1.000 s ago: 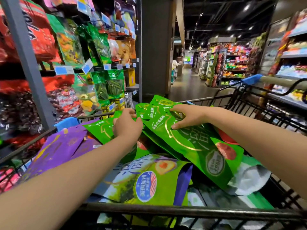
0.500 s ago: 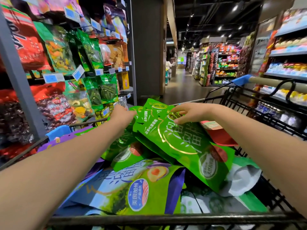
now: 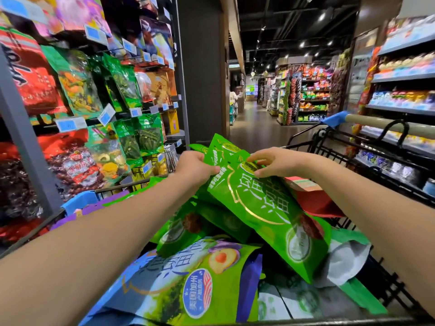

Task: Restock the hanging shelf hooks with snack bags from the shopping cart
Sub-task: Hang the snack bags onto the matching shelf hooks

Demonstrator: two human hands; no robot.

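Head view, left hand [image 3: 195, 168], right hand [image 3: 280, 162] both pinching top edge of green bag [image 3: 266, 208], aisle [image 3: 256, 128] open beyond cart [image 3: 339, 148]

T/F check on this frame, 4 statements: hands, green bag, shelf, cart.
1. Both the left hand and the right hand hold the upper end of the green gold-lettered snack bag. True.
2. That bag hangs on a shelf hook. False: it is in the hands, over the pile in the black wire shopping cart.
3. The hung snack bags on the shelf are on the person's left. True.
4. The cart holds only green bags. False: a blue-and-green bag with a round blue label lies nearest the camera.
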